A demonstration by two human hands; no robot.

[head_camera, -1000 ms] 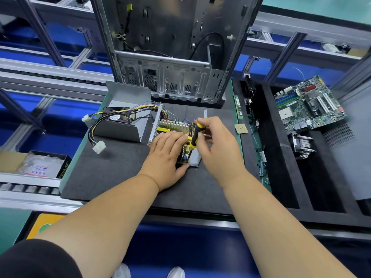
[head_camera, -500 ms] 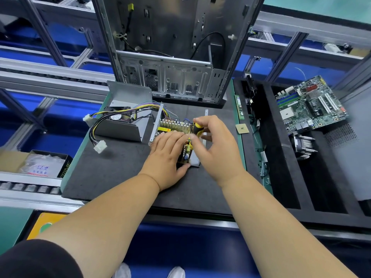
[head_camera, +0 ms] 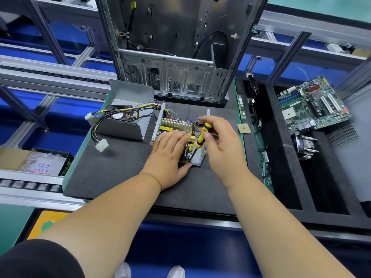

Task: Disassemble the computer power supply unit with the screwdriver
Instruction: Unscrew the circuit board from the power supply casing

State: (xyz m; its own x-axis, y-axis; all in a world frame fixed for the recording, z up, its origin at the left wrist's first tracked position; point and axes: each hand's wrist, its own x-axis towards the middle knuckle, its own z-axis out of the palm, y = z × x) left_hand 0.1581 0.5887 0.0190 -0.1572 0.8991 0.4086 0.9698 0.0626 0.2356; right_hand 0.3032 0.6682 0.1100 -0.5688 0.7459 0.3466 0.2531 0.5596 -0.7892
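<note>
Pinching the ribbed yellow-black screwdriver (head_camera: 201, 135), right hand (head_camera: 222, 146); left hand (head_camera: 170, 155) flat on circuit board (head_camera: 176, 126).

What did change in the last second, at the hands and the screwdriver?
Little. The right hand shifted its fingers slightly on the screwdriver, as if turning it; the tool stays tilted over the circuit board. The left hand stays flat on the board. The metal cover did not move.

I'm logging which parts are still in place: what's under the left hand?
The left hand rests flat on the circuit board, which sits on a grey metal plate. Most of the board beneath the palm is covered, so its screws cannot be seen.
</note>
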